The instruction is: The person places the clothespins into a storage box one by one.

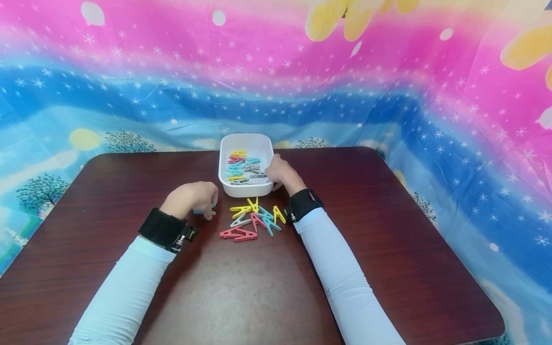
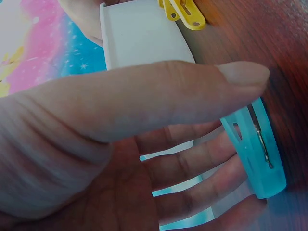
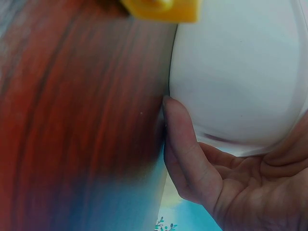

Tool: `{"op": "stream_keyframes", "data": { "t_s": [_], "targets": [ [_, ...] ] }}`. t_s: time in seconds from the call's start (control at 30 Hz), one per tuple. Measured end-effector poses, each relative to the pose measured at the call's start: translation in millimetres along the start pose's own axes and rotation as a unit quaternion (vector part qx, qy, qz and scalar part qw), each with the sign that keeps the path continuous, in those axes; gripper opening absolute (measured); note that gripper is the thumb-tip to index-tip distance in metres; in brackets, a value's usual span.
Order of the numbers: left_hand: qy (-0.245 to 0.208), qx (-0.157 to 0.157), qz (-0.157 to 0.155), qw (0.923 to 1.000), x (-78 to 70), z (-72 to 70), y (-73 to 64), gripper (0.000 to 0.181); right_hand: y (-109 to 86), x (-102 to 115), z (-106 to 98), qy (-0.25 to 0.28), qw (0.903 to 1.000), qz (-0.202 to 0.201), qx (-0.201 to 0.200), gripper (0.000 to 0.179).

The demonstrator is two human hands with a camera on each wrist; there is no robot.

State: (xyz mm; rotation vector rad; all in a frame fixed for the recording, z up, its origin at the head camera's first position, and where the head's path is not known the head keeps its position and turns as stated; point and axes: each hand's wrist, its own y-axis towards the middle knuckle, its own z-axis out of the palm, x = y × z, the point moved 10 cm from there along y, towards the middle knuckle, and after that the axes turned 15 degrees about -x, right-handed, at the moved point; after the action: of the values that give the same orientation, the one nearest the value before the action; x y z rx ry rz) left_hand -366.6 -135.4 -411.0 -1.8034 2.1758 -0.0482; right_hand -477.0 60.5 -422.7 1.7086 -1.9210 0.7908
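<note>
Left hand point(image 1: 189, 199): held low over the table point(image 1: 233, 287), to the left of the loose pile; a blue clothespin point(image 2: 262, 178) is pinched between thumb and fingers, the gap being closed to about the pin's thickness. Whether the pin is raised off the wood cannot be told.
Right hand point(image 1: 279, 171): curled about the right wall of the white container point(image 1: 246, 192); the fingers are seen along its outside, while the thumb is not seen in the right wrist view.
White container: stood upright near the far table edge; yellow, red, blue and grey clothespins point(image 1: 236, 165) are contained in it.
Loose pile point(image 1: 255, 218): spread on the table just in front of the container; red, yellow, blue and pale pins are included, some overlapped.
Step in hand: judged to be the picking of a single pin by one hand while the container is steadied by the other.
Next move: a firm pinch, a lift above the container's near rim and a steady right-hand hold are judged to be called for.
</note>
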Motion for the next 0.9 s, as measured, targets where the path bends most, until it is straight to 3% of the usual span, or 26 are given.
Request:
{"op": "stream_keyframes", "data": {
  "t_s": [0.23, 0.67, 0.9],
  "targets": [
    [0.007, -0.004, 0.013, 0.9999, -0.9, 2.0, 3.0, 0.030, 0.0, -1.3, -0.5, -0.005, 1.0000, 0.002, 0.003, 0.071],
    [0.004, -0.005, 0.008, 0.9999, 1.2, 6.1, 5.1, 0.024, -1.8, -2.1, 0.7, 0.001, 1.0000, 0.003, 0.000, 0.064],
    [0.022, -0.006, 0.029, 0.9993, -2.2, 1.6, 4.0, 0.022, 1.1, 0.1, 0.7, -0.003, 1.0000, 0.002, 0.003, 0.069]
  ]
}}
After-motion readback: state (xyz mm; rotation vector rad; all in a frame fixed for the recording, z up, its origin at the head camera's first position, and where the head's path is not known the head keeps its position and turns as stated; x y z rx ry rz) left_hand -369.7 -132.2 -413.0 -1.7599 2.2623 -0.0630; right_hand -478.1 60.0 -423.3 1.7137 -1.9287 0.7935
